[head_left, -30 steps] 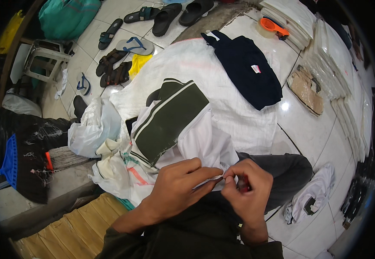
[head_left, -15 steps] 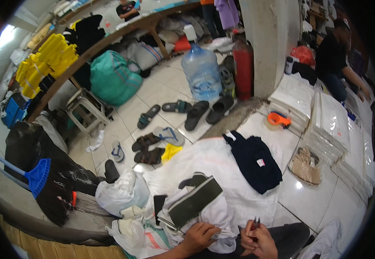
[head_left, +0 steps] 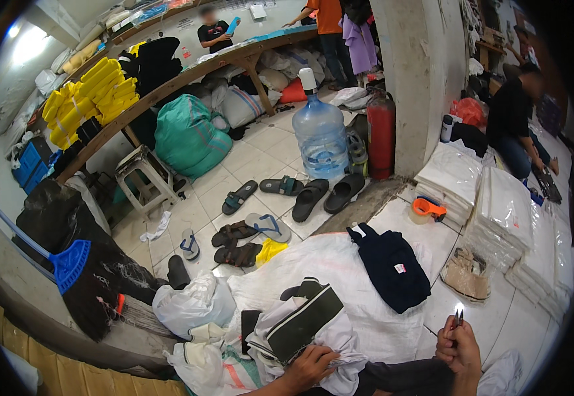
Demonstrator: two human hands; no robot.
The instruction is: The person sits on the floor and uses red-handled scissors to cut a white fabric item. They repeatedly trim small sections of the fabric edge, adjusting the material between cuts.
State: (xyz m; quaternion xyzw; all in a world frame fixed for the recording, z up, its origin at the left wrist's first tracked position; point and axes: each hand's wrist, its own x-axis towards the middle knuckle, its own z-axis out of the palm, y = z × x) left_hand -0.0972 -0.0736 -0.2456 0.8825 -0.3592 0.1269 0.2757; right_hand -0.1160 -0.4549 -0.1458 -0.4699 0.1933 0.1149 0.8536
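And here's my right hand (head_left: 457, 348) at near right, fingers closed round the small snips (head_left: 459, 318), points up! My left hand (head_left: 310, 367) lies across the white garment (head_left: 308, 323) with its dark green band, near centre, fingers half bent; can't tell whether they're pinching cloth! Beyond, on the white sheet (head_left: 323, 264), the navy garment (head_left: 392, 269) lies to the right

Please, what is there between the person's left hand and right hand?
In the head view, from the left hand toward the right hand come part of the white cloth, then a dark trouser leg.
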